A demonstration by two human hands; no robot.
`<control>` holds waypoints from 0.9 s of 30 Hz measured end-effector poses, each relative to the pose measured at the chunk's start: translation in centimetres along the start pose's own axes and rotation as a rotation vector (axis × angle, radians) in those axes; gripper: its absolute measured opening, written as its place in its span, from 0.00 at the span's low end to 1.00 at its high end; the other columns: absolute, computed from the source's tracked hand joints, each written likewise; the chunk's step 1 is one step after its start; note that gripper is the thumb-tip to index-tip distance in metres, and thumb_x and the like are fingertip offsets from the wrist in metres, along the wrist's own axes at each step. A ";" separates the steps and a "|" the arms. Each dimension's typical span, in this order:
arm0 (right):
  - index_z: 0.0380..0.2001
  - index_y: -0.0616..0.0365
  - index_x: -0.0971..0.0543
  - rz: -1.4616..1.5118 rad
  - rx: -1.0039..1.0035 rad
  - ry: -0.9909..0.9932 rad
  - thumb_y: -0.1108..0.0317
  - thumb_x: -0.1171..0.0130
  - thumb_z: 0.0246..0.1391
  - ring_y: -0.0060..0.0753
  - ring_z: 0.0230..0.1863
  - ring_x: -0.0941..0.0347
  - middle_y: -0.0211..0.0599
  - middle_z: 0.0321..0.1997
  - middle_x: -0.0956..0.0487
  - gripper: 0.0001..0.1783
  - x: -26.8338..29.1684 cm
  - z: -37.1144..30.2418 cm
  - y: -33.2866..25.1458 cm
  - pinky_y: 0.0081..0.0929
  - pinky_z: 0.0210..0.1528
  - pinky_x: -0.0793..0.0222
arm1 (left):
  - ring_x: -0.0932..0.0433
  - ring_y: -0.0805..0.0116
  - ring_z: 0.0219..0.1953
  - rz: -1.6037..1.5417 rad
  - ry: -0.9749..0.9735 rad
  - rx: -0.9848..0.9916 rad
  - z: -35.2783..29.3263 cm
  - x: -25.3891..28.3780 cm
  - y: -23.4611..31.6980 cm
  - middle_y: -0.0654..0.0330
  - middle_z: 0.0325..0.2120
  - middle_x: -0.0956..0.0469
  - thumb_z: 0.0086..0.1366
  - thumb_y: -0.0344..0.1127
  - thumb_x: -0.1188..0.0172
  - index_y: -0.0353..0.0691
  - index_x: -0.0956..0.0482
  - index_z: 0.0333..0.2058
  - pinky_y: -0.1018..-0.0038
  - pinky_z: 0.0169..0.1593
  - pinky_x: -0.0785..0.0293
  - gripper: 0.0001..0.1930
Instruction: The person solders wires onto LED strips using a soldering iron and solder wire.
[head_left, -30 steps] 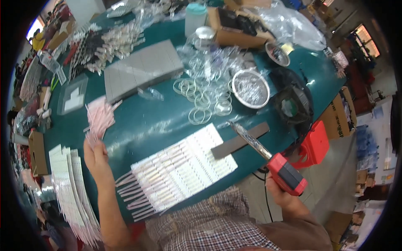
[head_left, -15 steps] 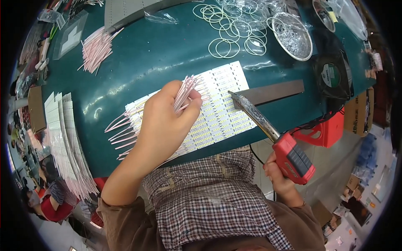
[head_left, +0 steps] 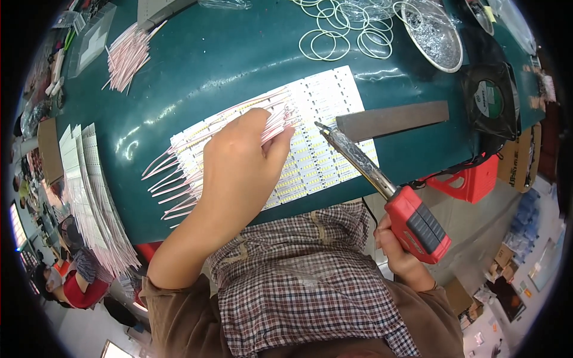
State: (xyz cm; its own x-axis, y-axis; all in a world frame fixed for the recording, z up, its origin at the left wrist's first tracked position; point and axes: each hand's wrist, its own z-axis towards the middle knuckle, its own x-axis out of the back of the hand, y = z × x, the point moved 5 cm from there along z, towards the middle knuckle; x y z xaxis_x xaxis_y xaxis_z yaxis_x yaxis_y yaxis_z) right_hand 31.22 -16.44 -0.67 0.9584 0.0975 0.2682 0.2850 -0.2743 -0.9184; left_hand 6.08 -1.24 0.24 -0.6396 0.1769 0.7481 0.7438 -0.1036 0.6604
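My left hand is closed around a bundle of thin pink and white wires. It rests low over a white LED circuit board panel, with the wire ends at the panel's middle rows of pads. More wires trail off the panel's left edge, and part of the panel is hidden under the hand. At the right, my right hand grips a red and black soldering gun. Its long metal barrel slants up and left, and the tip is over the panel, a short way right of the wire ends.
A dark flat bar overlaps the panel's right edge. Beyond lie pale green rings, an oval metal dish and a black fan. Loose wires lie far left; wired strips hang at the left edge. A person in red is lower left.
My left hand has turned and come down, bringing the wire ends onto the panel. The soldering gun's tip is nearer to them. The whole view has shifted slightly.
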 end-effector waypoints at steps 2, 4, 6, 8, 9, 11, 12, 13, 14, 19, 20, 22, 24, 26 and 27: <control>0.35 0.60 0.18 -0.047 0.040 0.000 0.74 0.31 0.49 0.37 0.26 0.20 0.37 0.28 0.19 0.09 -0.1 0.1 -0.2 0.29 0.30 0.25 | 0.24 0.50 0.21 -0.015 0.015 0.017 -0.1 -0.1 0.1 0.50 0.18 0.26 0.62 0.35 0.34 0.33 0.27 0.27 0.59 0.27 0.30 0.13; 0.35 0.61 0.18 -0.119 0.087 -0.009 0.74 0.31 0.48 0.38 0.26 0.21 0.37 0.27 0.19 0.10 -0.2 0.2 -0.3 0.29 0.29 0.25 | 0.24 0.50 0.21 -0.029 0.031 0.033 -0.1 -0.1 0.1 0.50 0.18 0.25 0.62 0.35 0.34 0.33 0.27 0.26 0.59 0.27 0.30 0.13; 0.35 0.61 0.19 -0.146 0.113 -0.009 0.74 0.31 0.47 0.38 0.26 0.21 0.37 0.28 0.19 0.10 -0.5 0.4 -0.4 0.29 0.28 0.26 | 0.24 0.50 0.21 -0.041 -0.018 0.042 -0.1 -0.5 0.0 0.50 0.18 0.25 0.63 0.36 0.35 0.33 0.26 0.27 0.59 0.27 0.30 0.13; 0.35 0.62 0.19 -0.174 0.138 -0.011 0.74 0.31 0.47 0.38 0.26 0.21 0.37 0.28 0.19 0.10 -0.7 0.6 -0.5 0.29 0.28 0.26 | 0.24 0.50 0.21 -0.043 -0.012 0.050 -0.2 -0.6 0.0 0.50 0.18 0.24 0.63 0.36 0.35 0.32 0.25 0.27 0.59 0.28 0.29 0.13; 0.35 0.62 0.19 -0.182 0.127 -0.022 0.74 0.30 0.47 0.39 0.26 0.21 0.37 0.28 0.19 0.11 -0.8 0.6 -0.6 0.30 0.28 0.26 | 0.23 0.50 0.21 -0.044 -0.006 0.054 -0.2 -0.6 0.0 0.49 0.18 0.24 0.63 0.36 0.35 0.32 0.25 0.27 0.59 0.28 0.29 0.13; 0.35 0.62 0.19 -0.192 0.114 -0.032 0.74 0.30 0.46 0.39 0.25 0.21 0.38 0.28 0.20 0.11 -1.0 0.6 -0.5 0.30 0.27 0.26 | 0.23 0.50 0.21 -0.050 -0.007 0.070 -0.2 -0.8 0.0 0.49 0.18 0.24 0.63 0.36 0.35 0.32 0.24 0.27 0.59 0.28 0.29 0.13; 0.35 0.62 0.19 -0.180 0.105 -0.021 0.74 0.30 0.46 0.39 0.25 0.21 0.38 0.28 0.19 0.11 -1.0 0.5 -0.1 0.30 0.27 0.26 | 0.23 0.50 0.21 -0.054 -0.006 0.084 -0.2 -0.8 -0.1 0.49 0.18 0.23 0.63 0.36 0.35 0.32 0.24 0.28 0.60 0.28 0.29 0.12; 0.36 0.62 0.19 -0.167 0.097 -0.009 0.74 0.30 0.46 0.39 0.25 0.21 0.38 0.28 0.19 0.12 -1.0 0.5 0.1 0.30 0.27 0.26 | 0.23 0.50 0.21 -0.054 -0.007 0.085 -0.2 -0.9 -0.2 0.49 0.18 0.23 0.63 0.36 0.35 0.32 0.24 0.28 0.60 0.28 0.29 0.12; 0.36 0.62 0.19 -0.166 0.095 -0.011 0.74 0.30 0.46 0.39 0.25 0.21 0.38 0.28 0.19 0.12 -1.1 0.5 0.0 0.30 0.27 0.26 | 0.23 0.50 0.21 -0.050 -0.004 0.086 -0.2 -0.9 -0.2 0.49 0.18 0.23 0.63 0.36 0.35 0.32 0.24 0.28 0.60 0.28 0.29 0.13; 0.36 0.62 0.19 -0.142 0.088 0.002 0.75 0.31 0.46 0.39 0.26 0.21 0.38 0.29 0.19 0.12 -1.2 0.9 -0.2 0.30 0.27 0.27 | 0.22 0.51 0.21 -0.050 -0.022 0.098 -0.1 -0.9 -0.3 0.49 0.18 0.23 0.63 0.36 0.35 0.31 0.24 0.28 0.60 0.28 0.28 0.13; 0.36 0.62 0.19 -0.142 0.088 0.001 0.75 0.31 0.46 0.39 0.26 0.21 0.38 0.29 0.19 0.12 -1.2 0.9 -0.1 0.30 0.27 0.27 | 0.22 0.51 0.21 -0.058 -0.009 0.099 -0.2 -0.9 -0.3 0.49 0.18 0.23 0.63 0.36 0.35 0.31 0.24 0.28 0.60 0.28 0.28 0.13; 0.36 0.63 0.19 -0.173 0.145 -0.040 0.75 0.31 0.46 0.39 0.26 0.21 0.38 0.29 0.19 0.12 -1.2 0.9 0.0 0.30 0.27 0.27 | 0.22 0.51 0.21 -0.066 0.003 0.100 -0.2 -0.9 -0.2 0.49 0.18 0.23 0.62 0.36 0.35 0.32 0.24 0.28 0.60 0.28 0.28 0.13; 0.36 0.63 0.19 -0.165 0.125 -0.043 0.75 0.31 0.46 0.39 0.26 0.21 0.39 0.29 0.19 0.12 -1.2 0.9 0.0 0.30 0.27 0.27 | 0.22 0.51 0.21 -0.069 0.023 0.078 -0.2 -0.9 -0.1 0.49 0.18 0.23 0.62 0.36 0.35 0.32 0.24 0.28 0.60 0.28 0.28 0.12; 0.36 0.63 0.19 -0.157 0.106 -0.046 0.75 0.31 0.46 0.39 0.26 0.21 0.39 0.30 0.19 0.12 -1.2 0.8 0.1 0.29 0.27 0.27 | 0.22 0.51 0.21 -0.061 0.025 0.076 -0.2 -0.9 -0.2 0.49 0.18 0.23 0.62 0.36 0.35 0.32 0.24 0.28 0.60 0.28 0.28 0.12; 0.36 0.63 0.19 -0.165 0.109 -0.036 0.75 0.31 0.47 0.39 0.26 0.21 0.39 0.29 0.19 0.11 -1.2 0.8 0.1 0.29 0.28 0.27 | 0.22 0.51 0.21 -0.053 0.027 0.074 -0.3 -0.9 -0.2 0.49 0.18 0.23 0.62 0.36 0.35 0.32 0.24 0.28 0.60 0.28 0.28 0.12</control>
State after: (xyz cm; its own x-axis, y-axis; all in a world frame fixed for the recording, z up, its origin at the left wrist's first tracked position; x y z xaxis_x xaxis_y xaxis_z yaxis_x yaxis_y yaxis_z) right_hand 30.11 -15.81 -1.26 0.8969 0.1674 0.4093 0.4332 -0.1467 -0.8893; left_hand 6.46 -1.63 -0.54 -0.6823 0.1540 0.7146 0.7207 -0.0224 0.6929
